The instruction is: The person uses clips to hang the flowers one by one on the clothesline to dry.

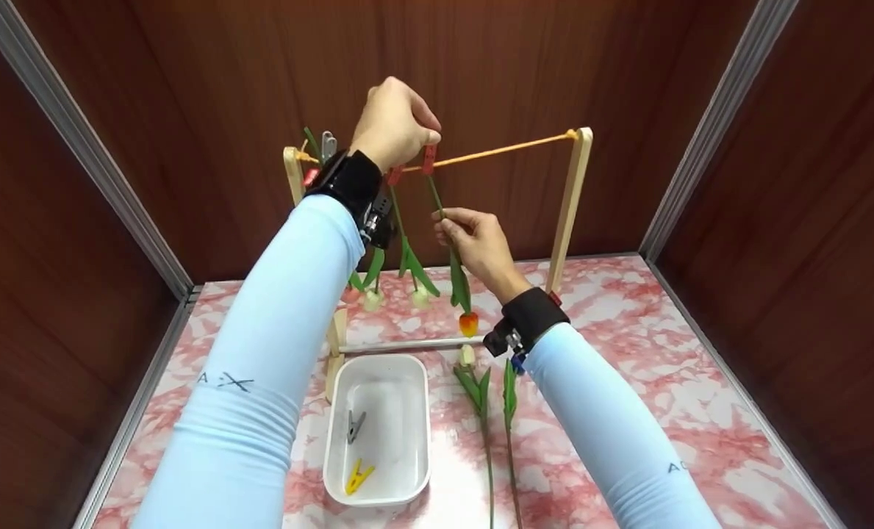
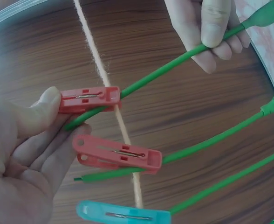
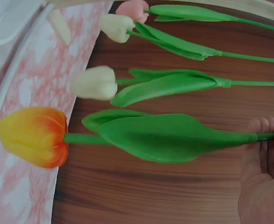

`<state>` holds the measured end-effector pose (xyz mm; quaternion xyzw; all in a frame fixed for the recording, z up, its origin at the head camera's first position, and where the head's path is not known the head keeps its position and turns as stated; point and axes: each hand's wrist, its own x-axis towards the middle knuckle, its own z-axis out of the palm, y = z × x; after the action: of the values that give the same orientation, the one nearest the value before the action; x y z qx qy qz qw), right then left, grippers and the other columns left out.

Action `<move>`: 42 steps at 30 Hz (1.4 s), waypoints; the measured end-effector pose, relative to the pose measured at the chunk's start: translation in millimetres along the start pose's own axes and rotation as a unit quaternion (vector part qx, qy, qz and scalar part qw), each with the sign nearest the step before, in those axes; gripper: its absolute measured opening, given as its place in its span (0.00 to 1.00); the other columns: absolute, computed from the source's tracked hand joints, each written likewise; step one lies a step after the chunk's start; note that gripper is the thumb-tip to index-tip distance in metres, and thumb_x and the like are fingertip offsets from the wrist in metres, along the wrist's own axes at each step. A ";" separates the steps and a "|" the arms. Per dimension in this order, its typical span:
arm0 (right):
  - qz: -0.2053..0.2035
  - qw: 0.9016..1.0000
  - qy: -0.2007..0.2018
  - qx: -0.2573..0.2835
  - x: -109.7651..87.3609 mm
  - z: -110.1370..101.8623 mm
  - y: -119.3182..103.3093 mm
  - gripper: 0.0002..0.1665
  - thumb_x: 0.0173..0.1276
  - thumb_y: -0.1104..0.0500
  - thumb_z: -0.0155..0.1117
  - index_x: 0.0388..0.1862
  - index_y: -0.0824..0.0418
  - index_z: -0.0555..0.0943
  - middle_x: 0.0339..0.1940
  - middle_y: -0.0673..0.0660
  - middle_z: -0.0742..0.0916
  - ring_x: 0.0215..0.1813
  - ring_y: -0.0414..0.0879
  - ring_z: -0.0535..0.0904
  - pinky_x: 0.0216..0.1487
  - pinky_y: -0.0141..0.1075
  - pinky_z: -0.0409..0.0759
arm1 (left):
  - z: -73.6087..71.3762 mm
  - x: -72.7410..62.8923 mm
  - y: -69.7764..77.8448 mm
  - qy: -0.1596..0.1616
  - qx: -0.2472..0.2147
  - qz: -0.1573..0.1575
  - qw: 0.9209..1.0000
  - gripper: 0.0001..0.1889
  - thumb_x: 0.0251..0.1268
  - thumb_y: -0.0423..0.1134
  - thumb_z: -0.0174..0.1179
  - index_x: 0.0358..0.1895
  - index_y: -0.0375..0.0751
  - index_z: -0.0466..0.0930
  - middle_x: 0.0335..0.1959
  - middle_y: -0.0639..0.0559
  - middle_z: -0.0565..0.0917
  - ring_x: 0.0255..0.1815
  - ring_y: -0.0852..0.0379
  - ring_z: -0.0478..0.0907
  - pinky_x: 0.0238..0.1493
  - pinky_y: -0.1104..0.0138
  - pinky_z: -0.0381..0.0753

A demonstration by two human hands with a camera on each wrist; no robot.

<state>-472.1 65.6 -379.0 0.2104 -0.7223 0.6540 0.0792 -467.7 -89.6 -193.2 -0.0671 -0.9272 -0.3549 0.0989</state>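
Observation:
With thumb and fingers my left hand pinches a red clothespin on the orange rope. This clothespin sits over the rope and the stem of an orange-yellow tulip, which hangs flower down. Lower on the same stem, my right hand grips it between thumb and fingers. Beside it, another red clothespin and a blue clothespin hold further stems on the rope. White tulips and a pink tulip hang there upside down.
A white tub holds a grey clothespin and a yellow clothespin. Right of it, a white tulip and another green stem lie on the marbled table. A wooden post carries the rope's right end.

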 end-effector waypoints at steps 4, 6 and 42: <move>0.005 1.000 0.001 0.007 1.2 0.8 1.0 0.12 0.81 0.69 0.58 0.55 0.71 0.87 0.43 0.62 0.89 0.44 0.48 0.88 0.52 0.40 0.87 | 0.1 -1.3 -2.9 0.005 -0.005 0.010 1.000 0.05 0.69 0.36 0.72 0.44 0.42 0.94 0.51 0.49 0.88 0.52 0.56 0.80 0.50 0.68 0.80; 0.009 1.000 0.000 0.010 1.2 0.9 1.5 0.12 0.81 0.69 0.58 0.54 0.71 0.87 0.43 0.62 0.89 0.44 0.47 0.88 0.53 0.40 0.87 | -0.4 -1.9 -3.8 -0.005 -0.005 0.007 1.000 0.05 0.69 0.37 0.73 0.44 0.43 0.94 0.51 0.50 0.88 0.51 0.56 0.80 0.49 0.68 0.80; -0.008 0.999 0.018 0.034 6.3 9.0 0.4 0.12 0.80 0.71 0.59 0.55 0.72 0.86 0.44 0.62 0.89 0.49 0.51 0.87 0.56 0.41 0.86 | 0.5 -4.4 -4.9 -0.053 0.014 -0.027 0.998 0.12 0.72 0.38 0.70 0.54 0.43 0.91 0.59 0.49 0.86 0.56 0.55 0.80 0.54 0.65 0.82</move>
<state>-476.5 55.6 -378.1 0.2072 -0.6963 0.6813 0.0900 -464.4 -93.1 -197.7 -0.0590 -0.9375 -0.3406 0.0408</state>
